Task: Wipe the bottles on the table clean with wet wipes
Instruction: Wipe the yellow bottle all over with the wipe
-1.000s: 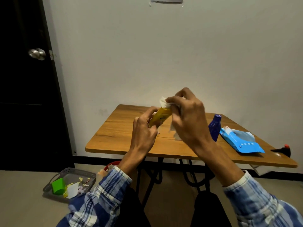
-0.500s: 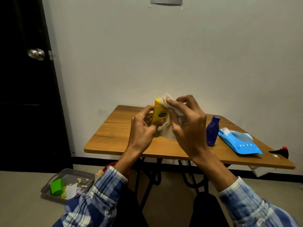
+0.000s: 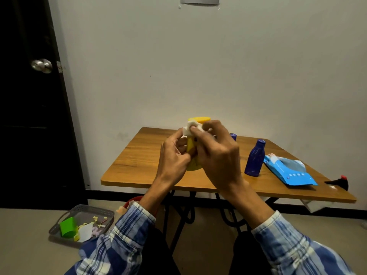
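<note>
A yellow bottle (image 3: 192, 155) is held upright above the wooden table (image 3: 143, 155), its flat cap at the top. My left hand (image 3: 174, 155) grips its lower body from the left. My right hand (image 3: 216, 155) presses a white wet wipe (image 3: 190, 129) against the bottle just under the cap and hides most of the bottle's right side. A dark blue bottle (image 3: 254, 158) stands upright on the table to the right. Behind my right hand, the top of another blue bottle (image 3: 233, 136) shows.
A blue wet-wipe pack (image 3: 290, 173) lies on the table's right part, with a small black object with a red tip (image 3: 338, 181) near the right edge. On the floor at left sits a grey basket (image 3: 83, 221) with scraps. A dark door (image 3: 29, 96) stands at left.
The yellow bottle has gone from tilted to upright. My right hand has slid the wipe up to just under the cap. The head view has shifted slightly, showing a second blue bottle.
</note>
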{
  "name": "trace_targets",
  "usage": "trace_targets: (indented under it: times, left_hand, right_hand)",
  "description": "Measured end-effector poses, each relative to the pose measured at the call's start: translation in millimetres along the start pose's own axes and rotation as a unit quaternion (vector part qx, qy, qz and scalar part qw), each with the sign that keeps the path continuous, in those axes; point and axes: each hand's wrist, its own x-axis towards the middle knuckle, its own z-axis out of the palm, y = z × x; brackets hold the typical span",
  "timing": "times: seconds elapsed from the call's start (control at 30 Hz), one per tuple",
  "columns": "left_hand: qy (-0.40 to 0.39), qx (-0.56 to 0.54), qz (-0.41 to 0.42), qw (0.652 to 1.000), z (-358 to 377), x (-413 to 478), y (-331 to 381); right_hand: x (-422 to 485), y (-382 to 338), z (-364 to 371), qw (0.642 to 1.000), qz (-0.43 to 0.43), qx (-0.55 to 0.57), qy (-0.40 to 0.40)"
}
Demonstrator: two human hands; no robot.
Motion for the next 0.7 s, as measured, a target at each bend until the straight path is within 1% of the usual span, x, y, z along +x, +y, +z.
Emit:
trace_targets:
  times: [0.07,0.1,0.17,0.2,0.23,0.27,0.3,0.37,0.43,0.5,0.63,0.7]
  left_hand:
    - [-0.002,0.002,0.006,1.0,-1.4,1.3,1.5]
    - [0.004,0.005,0.007,1.0,-2.6,2.2,2.3]
    - [0.012,0.022,0.023,0.999,-5.8,3.6,1.3]
    - [0.012,0.036,0.039,0.999,-7.5,4.4,0.5]
    - [0.01,0.053,0.055,0.997,-8.9,4.4,0.5]
    - [0.008,0.069,0.07,0.995,-9.8,5.0,0.7]
    - [0.005,0.085,0.081,0.993,-10.2,5.3,1.7]
    - [-0.006,0.104,0.094,0.99,-9.4,5.4,2.8]
    - [-0.029,0.116,0.101,0.988,-7.5,4.7,1.8]
    - [-0.051,0.117,0.096,0.987,-6.8,3.6,1.1]
    - [-0.084,0.113,0.085,0.986,-6.0,1.2,2.7]
    - [-0.093,0.096,0.078,0.988,-6.9,1.9,2.2]
  right_hand:
    - [-0.8,10.9,-2.7,0.998,0.047,0.024,0.035]
    - [-1.0,17.1,-5.1,0.994,0.087,0.043,0.049]
    - [0.9,28.3,-14.4,0.977,0.18,0.091,0.068]
    - [4.5,33.1,-21.4,0.967,0.214,0.118,0.075]
    - [9.7,36.9,-29.5,0.96,0.227,0.145,0.076]
    - [16.6,39.8,-37.8,0.959,0.22,0.168,0.067]
    - [24.4,42.0,-45.5,0.961,0.198,0.19,0.042]
    - [39.4,42.2,-56.9,0.96,0.144,0.232,-0.058]
    - [51.2,40.3,-62.5,0.945,0.114,0.248,-0.181]
    - [62.0,38.9,-64.4,0.92,0.117,0.261,-0.268]
    - [77.0,35.0,-63.6,0.867,0.122,0.289,-0.387]
    - [77.1,41.5,-65.2,0.844,0.157,0.315,-0.404]
